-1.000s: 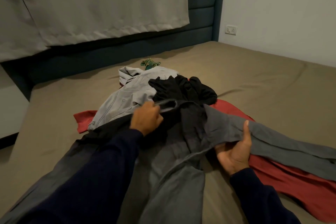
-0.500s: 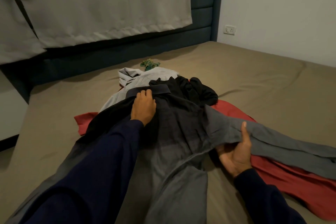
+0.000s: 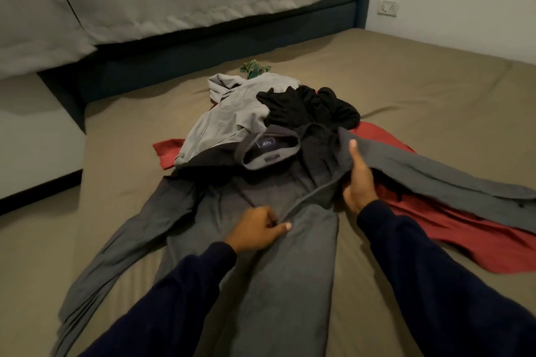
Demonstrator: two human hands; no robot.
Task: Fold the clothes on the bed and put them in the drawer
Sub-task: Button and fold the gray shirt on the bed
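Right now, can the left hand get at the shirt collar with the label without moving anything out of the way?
Probably yes. The collar lies uncovered on top of the grey shirt, straight ahead of the left hand, with only flat cloth between; its fingers would first have to release the placket edge they pinch.

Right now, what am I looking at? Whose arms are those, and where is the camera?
The arms belong to a person in dark blue sleeves. The camera sits on their head and looks down, so you see what they see. There is only this one view.

They are at a bed with a brown sheet. A dark grey shirt lies spread out in front of them, collar away from them, sleeves out to each side. The left hand pinches the shirt's front edge. The right hand grips the open flap beside the collar.

Behind it lies a pile: a light grey garment, black clothes, a red cloth underneath, and a small green thing too blurry to name.
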